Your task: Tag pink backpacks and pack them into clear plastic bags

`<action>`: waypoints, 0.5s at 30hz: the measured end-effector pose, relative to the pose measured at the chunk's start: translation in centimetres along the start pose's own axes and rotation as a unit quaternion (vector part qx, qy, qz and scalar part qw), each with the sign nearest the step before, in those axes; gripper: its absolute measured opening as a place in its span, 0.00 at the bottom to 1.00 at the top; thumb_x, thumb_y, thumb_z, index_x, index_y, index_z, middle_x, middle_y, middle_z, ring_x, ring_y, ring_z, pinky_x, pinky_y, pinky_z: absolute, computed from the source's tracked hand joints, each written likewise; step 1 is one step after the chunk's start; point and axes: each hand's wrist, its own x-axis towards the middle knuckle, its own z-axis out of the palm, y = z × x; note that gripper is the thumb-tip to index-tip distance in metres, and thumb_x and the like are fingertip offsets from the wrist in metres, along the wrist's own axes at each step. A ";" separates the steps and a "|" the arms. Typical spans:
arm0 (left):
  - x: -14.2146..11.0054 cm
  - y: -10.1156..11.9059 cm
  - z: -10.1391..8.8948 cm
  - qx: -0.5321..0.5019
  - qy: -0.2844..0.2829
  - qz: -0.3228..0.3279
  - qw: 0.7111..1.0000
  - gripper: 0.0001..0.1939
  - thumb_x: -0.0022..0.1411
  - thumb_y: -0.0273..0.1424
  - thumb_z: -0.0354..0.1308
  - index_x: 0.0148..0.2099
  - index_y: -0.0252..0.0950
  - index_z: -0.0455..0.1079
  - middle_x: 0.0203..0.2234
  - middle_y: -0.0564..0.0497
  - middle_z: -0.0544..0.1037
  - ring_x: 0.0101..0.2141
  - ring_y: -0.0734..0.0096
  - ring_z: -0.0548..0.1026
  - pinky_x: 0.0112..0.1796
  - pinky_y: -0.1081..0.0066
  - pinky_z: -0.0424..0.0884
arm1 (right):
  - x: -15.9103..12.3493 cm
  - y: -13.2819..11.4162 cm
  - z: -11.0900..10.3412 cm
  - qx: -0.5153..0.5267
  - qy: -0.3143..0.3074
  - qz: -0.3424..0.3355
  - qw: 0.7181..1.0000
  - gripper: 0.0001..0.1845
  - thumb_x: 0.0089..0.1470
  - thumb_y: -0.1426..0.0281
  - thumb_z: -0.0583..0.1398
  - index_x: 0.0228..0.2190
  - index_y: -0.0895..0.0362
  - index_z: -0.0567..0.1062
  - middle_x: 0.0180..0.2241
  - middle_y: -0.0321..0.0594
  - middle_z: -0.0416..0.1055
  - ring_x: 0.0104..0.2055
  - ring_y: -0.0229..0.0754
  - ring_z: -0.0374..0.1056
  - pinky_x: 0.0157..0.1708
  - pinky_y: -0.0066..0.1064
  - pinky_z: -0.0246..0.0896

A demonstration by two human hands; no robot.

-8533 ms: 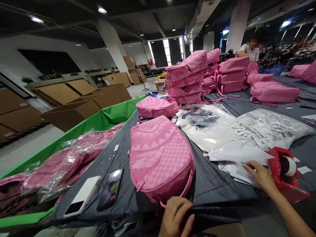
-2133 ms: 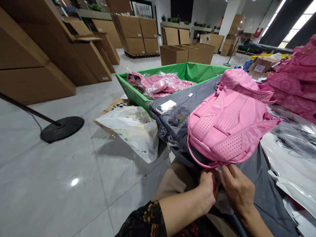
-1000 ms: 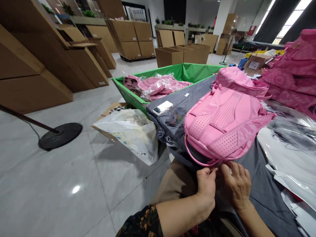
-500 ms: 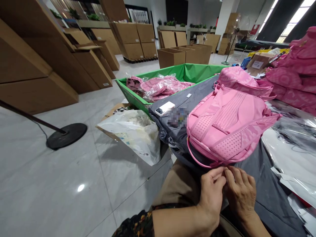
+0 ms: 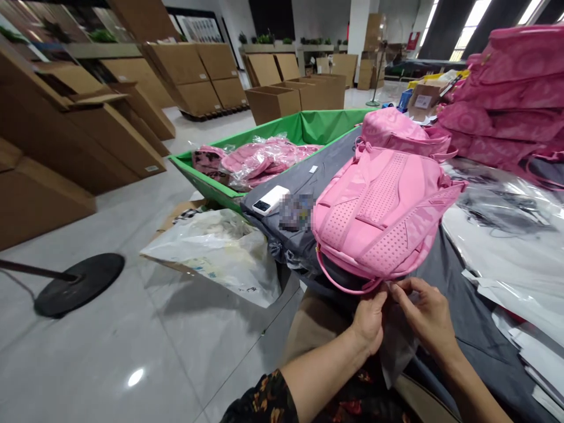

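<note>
A pink backpack [image 5: 379, 214] lies on the dark grey cloth of the table, its padded, dotted back panel and straps facing up. Just below its near end, my left hand [image 5: 369, 322] is closed, thumb and fingers pinched together. Close beside it on the right, my right hand [image 5: 426, 311] pinches too, fingertips almost touching those of the left. A translucent plastic bag [image 5: 399, 346] hangs from between both hands over my lap. A thin pink loop on the backpack reaches down near the left fingertips.
A green-lined bin [image 5: 286, 126] holds pink items in clear wrap. Pink backpacks [image 5: 515, 94] are stacked at the right, behind clear plastic bags [image 5: 506, 205]. A white device [image 5: 271, 200] lies on the cloth. A white sack [image 5: 220, 252] and a black round stand base [image 5: 81, 285] are on the floor.
The view has swung right, so things appear farther left. My right hand has turned and its fingers have spread from the left hand's; the translucent bag now shows below them.
</note>
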 end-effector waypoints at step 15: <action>0.4 0.3 -1.0 0.078 -0.050 0.000 0.996 0.27 0.40 0.37 0.79 0.44 0.37 0.78 0.40 0.47 0.82 0.44 0.59 0.78 0.48 0.62 0.72 | -1.0 2.0 -0.6 0.148 -0.003 0.182 0.972 0.21 0.45 0.52 0.62 0.32 0.56 0.78 0.32 0.44 0.77 0.34 0.47 0.72 0.34 0.35 0.69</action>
